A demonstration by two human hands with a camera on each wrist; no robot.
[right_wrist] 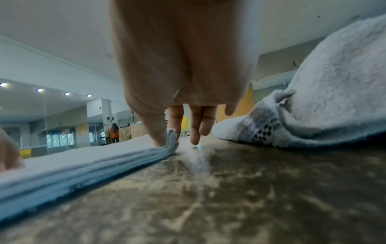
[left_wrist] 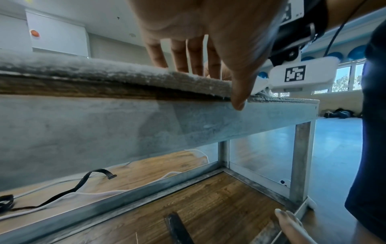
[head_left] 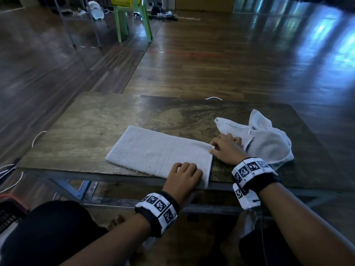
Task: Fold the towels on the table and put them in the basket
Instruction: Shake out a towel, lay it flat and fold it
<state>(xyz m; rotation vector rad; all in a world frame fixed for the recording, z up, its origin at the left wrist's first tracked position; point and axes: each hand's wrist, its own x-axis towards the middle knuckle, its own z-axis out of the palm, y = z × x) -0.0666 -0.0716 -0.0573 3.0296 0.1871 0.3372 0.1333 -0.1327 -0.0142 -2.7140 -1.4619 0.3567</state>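
A white towel (head_left: 159,152), folded into a long flat strip, lies in the middle of the wooden table (head_left: 96,120). My left hand (head_left: 185,170) sits on its near right corner at the table's front edge, fingers (left_wrist: 179,62) on top and thumb down over the towel's edge (left_wrist: 146,80). My right hand (head_left: 217,148) pinches the far right corner (right_wrist: 172,140) between thumb and forefinger, lifting it slightly; the other fingers touch the tabletop (right_wrist: 250,181). A second white towel (head_left: 269,139) lies crumpled just right of that hand, shown close up as a crumpled towel (right_wrist: 323,99).
A dark basket with an orange rim (head_left: 9,210) stands on the floor at my lower left, beside my knee. A yellow basket (head_left: 124,0) sits on a green chair (head_left: 132,20) far across the floor. White cables (head_left: 36,139) trail off the table's left side.
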